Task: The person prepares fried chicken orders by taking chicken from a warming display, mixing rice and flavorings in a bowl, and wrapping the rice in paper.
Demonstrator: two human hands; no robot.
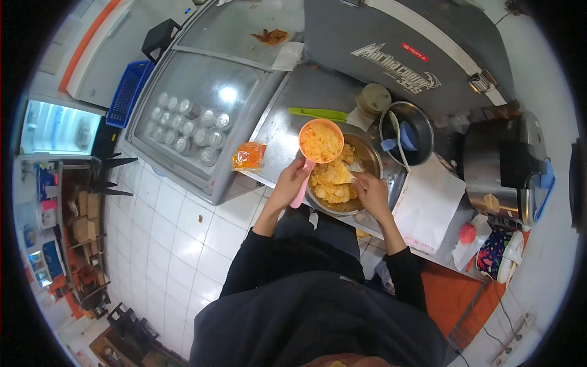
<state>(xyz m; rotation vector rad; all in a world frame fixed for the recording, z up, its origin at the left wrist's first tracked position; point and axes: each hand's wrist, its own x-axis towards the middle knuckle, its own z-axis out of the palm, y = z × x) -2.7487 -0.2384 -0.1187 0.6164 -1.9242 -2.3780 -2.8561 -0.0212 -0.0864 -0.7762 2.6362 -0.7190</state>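
My left hand point(290, 183) holds the pink handle of a round scoop point(321, 141), which is heaped with yellow-orange rice above the left side of a metal bowl. In my right hand point(370, 192) is the handle of a pale rice paddle point(345, 176), its blade in the rice. The metal bowl point(377, 158) holds yellow rice point(334, 191) with paler patches. Behind the bowl lies a green plastic utensil point(318, 113). A clear packet of something orange point(249, 156) rests at the counter's left edge.
Right of the bowl are a dark metal basin point(429, 120) with blue scoops, sheets of white paper point(429, 202) and a large rice cooker point(488, 172). A glass-topped freezer point(208, 183) with cans stands left. A big grey cooler box point(339, 46) is at the back.
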